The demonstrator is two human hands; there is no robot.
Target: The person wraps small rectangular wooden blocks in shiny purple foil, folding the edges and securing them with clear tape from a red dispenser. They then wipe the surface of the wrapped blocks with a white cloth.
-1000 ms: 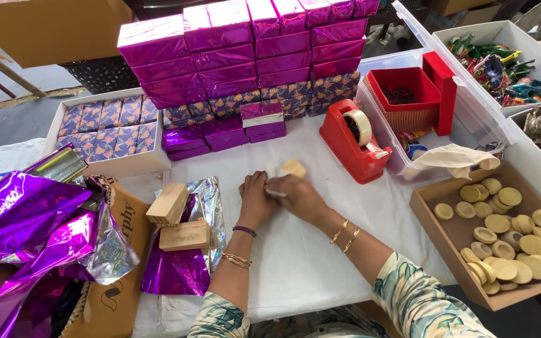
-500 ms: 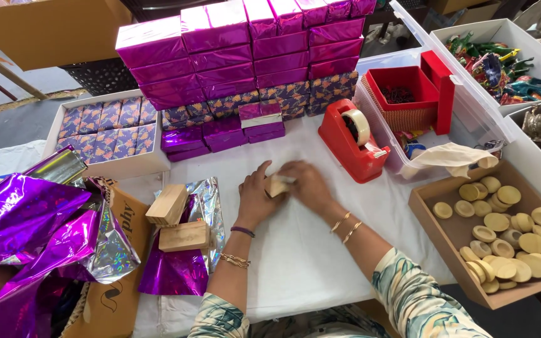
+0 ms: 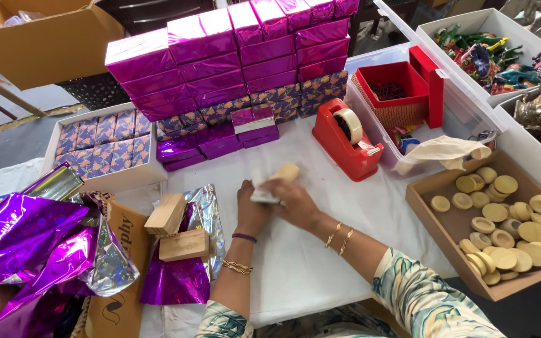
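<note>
Your left hand point(image 3: 250, 209) and right hand point(image 3: 292, 201), together, clasp a wooden block point(image 3: 285, 173); red tape dispenser point(image 3: 345, 139) at 2 o'clock.

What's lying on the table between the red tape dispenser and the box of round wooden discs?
A crumpled cream cloth lies between the red tape dispenser and the box of round wooden discs, draped off a clear bin's edge, seen in the head view.

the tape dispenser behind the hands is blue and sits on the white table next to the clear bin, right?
Not quite: the head view shows the tape dispenser is red, not blue. It does sit on the white table, behind both hands, next to the clear bin.
</note>
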